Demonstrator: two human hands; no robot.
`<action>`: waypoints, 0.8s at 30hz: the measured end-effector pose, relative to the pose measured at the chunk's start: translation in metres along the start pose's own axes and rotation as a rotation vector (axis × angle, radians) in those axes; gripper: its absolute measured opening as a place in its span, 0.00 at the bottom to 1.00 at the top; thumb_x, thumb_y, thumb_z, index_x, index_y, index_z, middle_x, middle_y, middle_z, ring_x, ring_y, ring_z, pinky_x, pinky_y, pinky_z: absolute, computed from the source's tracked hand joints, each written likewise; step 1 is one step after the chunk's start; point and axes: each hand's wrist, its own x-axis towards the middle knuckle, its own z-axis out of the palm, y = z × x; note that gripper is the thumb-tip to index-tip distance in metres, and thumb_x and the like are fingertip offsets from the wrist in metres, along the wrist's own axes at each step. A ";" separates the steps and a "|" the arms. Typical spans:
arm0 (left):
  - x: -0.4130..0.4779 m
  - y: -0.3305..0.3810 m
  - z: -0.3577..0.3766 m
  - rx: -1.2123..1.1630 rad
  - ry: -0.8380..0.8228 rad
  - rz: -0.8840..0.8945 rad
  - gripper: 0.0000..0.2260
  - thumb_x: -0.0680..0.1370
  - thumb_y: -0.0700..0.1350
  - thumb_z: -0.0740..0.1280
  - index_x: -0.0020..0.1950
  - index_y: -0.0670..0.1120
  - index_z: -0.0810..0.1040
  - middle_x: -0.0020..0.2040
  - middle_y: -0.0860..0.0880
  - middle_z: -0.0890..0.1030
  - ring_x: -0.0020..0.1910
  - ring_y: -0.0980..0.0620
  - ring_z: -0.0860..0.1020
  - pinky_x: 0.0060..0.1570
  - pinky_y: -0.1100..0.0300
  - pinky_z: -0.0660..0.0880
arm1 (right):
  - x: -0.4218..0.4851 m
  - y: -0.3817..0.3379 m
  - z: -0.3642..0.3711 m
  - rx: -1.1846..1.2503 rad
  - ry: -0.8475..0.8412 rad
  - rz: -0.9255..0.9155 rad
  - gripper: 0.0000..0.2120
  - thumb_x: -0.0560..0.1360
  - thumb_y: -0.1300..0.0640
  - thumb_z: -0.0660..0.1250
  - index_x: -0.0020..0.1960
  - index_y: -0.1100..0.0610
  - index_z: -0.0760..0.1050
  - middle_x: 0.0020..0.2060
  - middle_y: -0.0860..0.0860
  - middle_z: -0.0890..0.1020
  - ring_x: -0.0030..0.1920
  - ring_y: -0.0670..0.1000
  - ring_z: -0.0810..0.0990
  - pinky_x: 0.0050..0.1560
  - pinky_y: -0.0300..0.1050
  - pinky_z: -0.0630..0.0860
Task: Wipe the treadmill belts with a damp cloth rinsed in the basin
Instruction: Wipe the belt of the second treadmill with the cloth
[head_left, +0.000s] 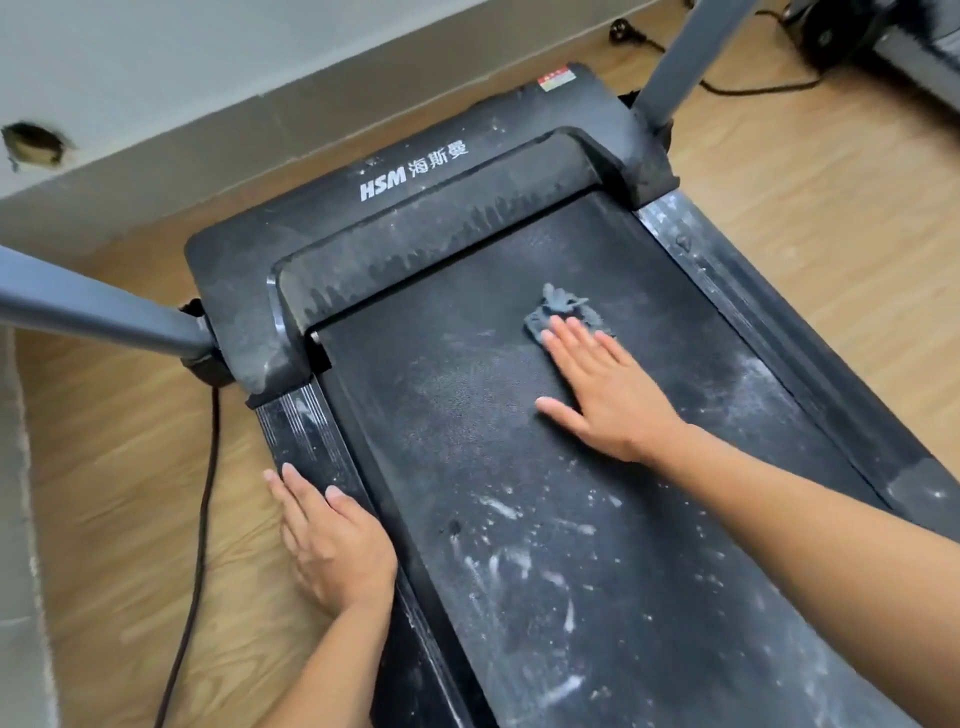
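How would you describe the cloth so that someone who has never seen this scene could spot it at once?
Start at the black treadmill marked HSM and look at its dusty belt, towards the end near the motor cover. There the right hand presses flat on a dark grey cloth, which pokes out ahead of it. It is the only crumpled, raised lump on the flat belt.

Light wood floor (119, 467); grey wall (156, 62) with hole (34, 145); black cable (200, 519).
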 end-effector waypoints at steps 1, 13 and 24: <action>0.000 0.000 0.000 0.005 -0.004 -0.008 0.25 0.87 0.48 0.55 0.84 0.49 0.58 0.86 0.51 0.56 0.76 0.36 0.67 0.68 0.35 0.69 | -0.013 0.025 -0.003 -0.006 -0.009 0.070 0.42 0.82 0.27 0.44 0.86 0.52 0.43 0.85 0.50 0.45 0.85 0.50 0.43 0.84 0.55 0.48; -0.003 0.003 0.004 0.082 0.067 0.002 0.24 0.88 0.48 0.53 0.85 0.47 0.59 0.86 0.50 0.56 0.75 0.38 0.68 0.65 0.38 0.71 | 0.009 0.122 -0.021 -0.049 -0.148 0.070 0.52 0.78 0.22 0.42 0.85 0.59 0.39 0.84 0.58 0.39 0.84 0.55 0.35 0.83 0.56 0.39; -0.007 -0.002 -0.006 -0.076 0.045 0.015 0.24 0.87 0.44 0.56 0.84 0.45 0.61 0.86 0.52 0.56 0.82 0.49 0.62 0.78 0.48 0.63 | 0.065 -0.120 0.012 0.114 -0.106 -0.346 0.51 0.79 0.23 0.43 0.85 0.61 0.39 0.85 0.59 0.41 0.84 0.57 0.37 0.84 0.56 0.39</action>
